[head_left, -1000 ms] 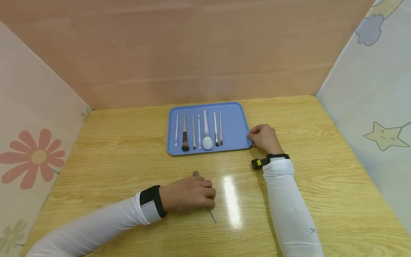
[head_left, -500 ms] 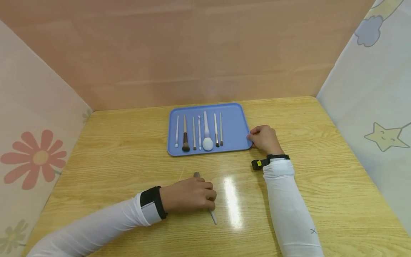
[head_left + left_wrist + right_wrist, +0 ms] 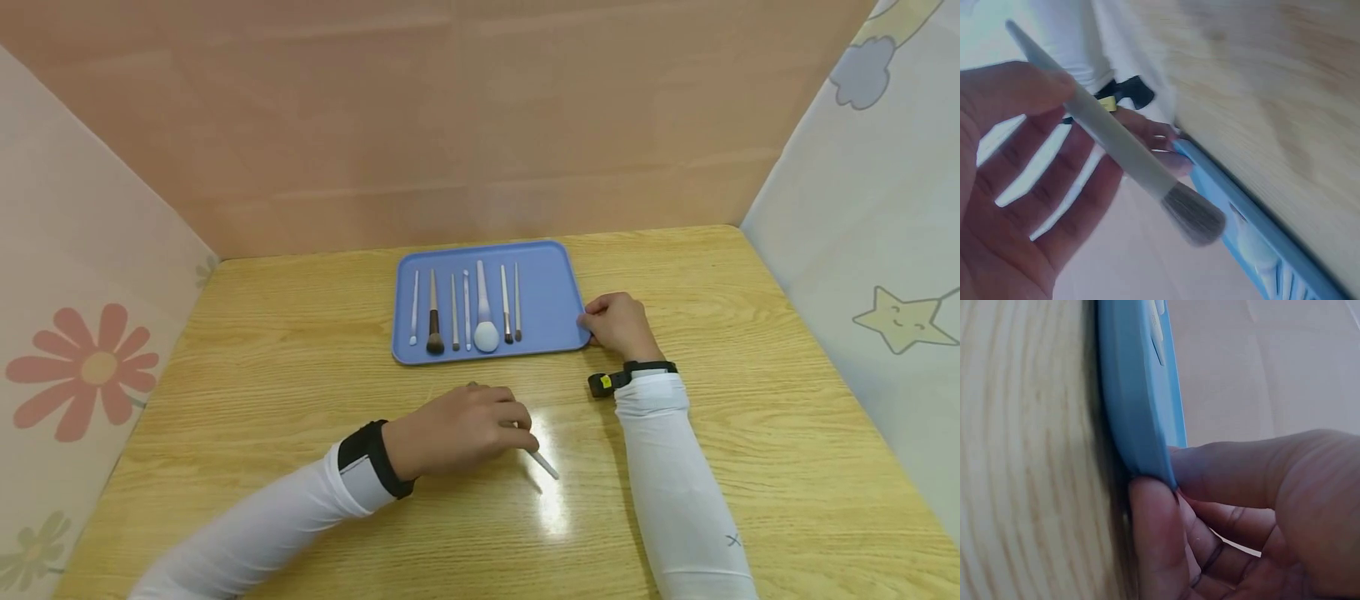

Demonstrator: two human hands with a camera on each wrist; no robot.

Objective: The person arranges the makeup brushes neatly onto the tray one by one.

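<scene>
Fingers of the left hand (image 3: 457,429) curl round a makeup brush (image 3: 1124,156), thumb on one side of its pale handle and the other fingers behind it. From the head camera only the white handle tip shows, poking out past the knuckles toward the near right, just above the desk (image 3: 750,417); the left wrist camera shows the grey bristle head at the far end. This hand sits over the middle of the desk, near the front edge of the blue tray (image 3: 551,300) but apart from it.

At the tray's near right corner the right hand (image 3: 618,325) pinches the rim, thumb on top and a fingertip underneath, as the right wrist camera shows.

Seven tools lie side by side in the tray, handles pointing toward the back edge: a thin white one (image 3: 414,307) at the left, a dark-bristled brush (image 3: 434,312), and a brush with a round white head (image 3: 484,317) among them.
</scene>
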